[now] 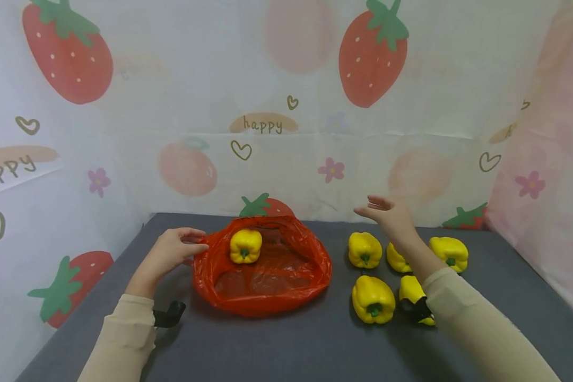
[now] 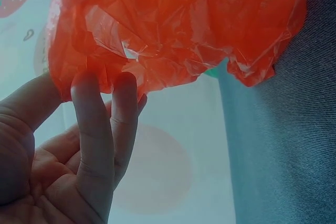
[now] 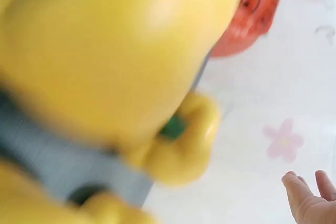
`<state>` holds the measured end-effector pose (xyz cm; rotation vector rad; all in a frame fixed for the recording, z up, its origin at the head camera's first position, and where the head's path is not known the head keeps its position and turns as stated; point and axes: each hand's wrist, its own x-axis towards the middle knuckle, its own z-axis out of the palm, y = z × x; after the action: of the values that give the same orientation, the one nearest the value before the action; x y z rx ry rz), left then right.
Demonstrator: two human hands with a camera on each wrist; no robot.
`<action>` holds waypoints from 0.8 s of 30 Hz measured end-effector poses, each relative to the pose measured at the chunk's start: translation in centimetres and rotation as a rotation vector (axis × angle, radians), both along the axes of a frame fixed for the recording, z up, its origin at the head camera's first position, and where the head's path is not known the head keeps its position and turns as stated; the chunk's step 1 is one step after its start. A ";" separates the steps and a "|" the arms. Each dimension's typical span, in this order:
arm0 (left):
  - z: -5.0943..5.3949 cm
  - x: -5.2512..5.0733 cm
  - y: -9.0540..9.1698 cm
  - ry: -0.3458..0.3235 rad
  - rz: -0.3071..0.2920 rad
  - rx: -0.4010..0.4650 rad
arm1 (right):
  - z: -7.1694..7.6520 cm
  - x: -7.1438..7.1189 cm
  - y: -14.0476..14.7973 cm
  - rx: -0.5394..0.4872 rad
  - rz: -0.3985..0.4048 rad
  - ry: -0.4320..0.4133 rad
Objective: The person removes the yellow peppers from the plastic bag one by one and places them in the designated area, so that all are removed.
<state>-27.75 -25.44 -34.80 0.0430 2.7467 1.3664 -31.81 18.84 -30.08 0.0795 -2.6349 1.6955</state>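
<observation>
A red plastic bag (image 1: 262, 305) lies with its mouth held wide on the left half of the table. One yellow bell pepper (image 1: 245, 246) shows inside it. My left hand (image 1: 164, 254) pinches the bag's left rim; in the left wrist view, thumb and fingers (image 2: 92, 129) meet at the red film. Above the back of the pepper group, my right hand (image 1: 391, 220) hangs in the air, holding nothing. Below it stand several yellow bell peppers, among them a front one (image 1: 373, 300), a back one (image 1: 365, 250) and a right one (image 1: 449, 252). My forearm partly covers others.
A dark grey table (image 1: 267, 350) carries everything. Pale cloth (image 1: 196, 95) printed with strawberries encloses it at the back and sides. Black wrist mounts show at the left wrist (image 1: 169, 314) and the right wrist (image 1: 414, 309); the right one hides part of a pepper.
</observation>
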 end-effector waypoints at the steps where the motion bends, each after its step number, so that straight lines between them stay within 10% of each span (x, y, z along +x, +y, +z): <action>1: 0.0 0.0 0.0 0.002 -0.001 0.000 | 0.1 0.0 -0.7 -0.001 0.008 -0.001; 24: 0.1 0.1 0.0 0.007 0.004 0.002 | -2.1 -0.8 -11.5 -0.045 0.077 -0.004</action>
<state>-27.62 -25.48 -34.74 0.0431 2.7524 1.3730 -32.60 7.37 -32.18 0.1792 -2.6275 1.7786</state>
